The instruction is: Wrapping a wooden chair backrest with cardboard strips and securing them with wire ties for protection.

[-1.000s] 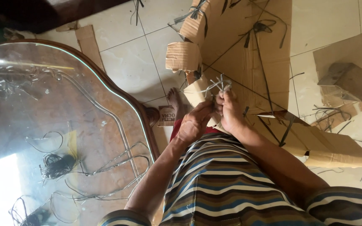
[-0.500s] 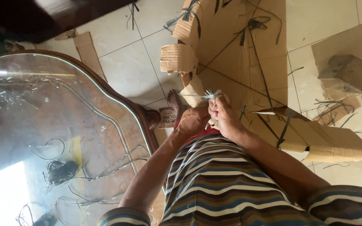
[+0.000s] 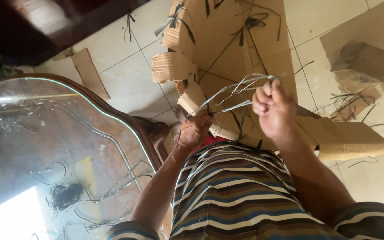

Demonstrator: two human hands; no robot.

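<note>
Whereas half a second ago your two hands sat close together with the wire bundle bunched between them, your right hand [image 3: 273, 111] has now drawn up and away to the right, and the bundle of thin grey wires [image 3: 236, 91] is stretched out between the hands. Judged from that change, the strands are being pulled straight or separated, so the work on the bundle is under way rather than finished.

Your right hand is closed into a fist, fingers curled tight over the far ends of the wires, which fan out and bend just at the knuckles. Your left hand [image 3: 194, 131] is lower and nearer your body, fingers pressed together and pinching the near ends of the same strands. The wires run diagonally from the left hand up to the right, held clear above your lap and the striped shirt [image 3: 236, 191].

Behind the bundle lies a flattened cardboard box [image 3: 227, 40] on the tiled floor [image 3: 121, 84], with loose wire scraps scattered over both. To your left stands a glass-topped table [image 3: 45, 133] carrying more wire lengths and a small dark coil [image 3: 65, 195], well apart from either hand.
</note>
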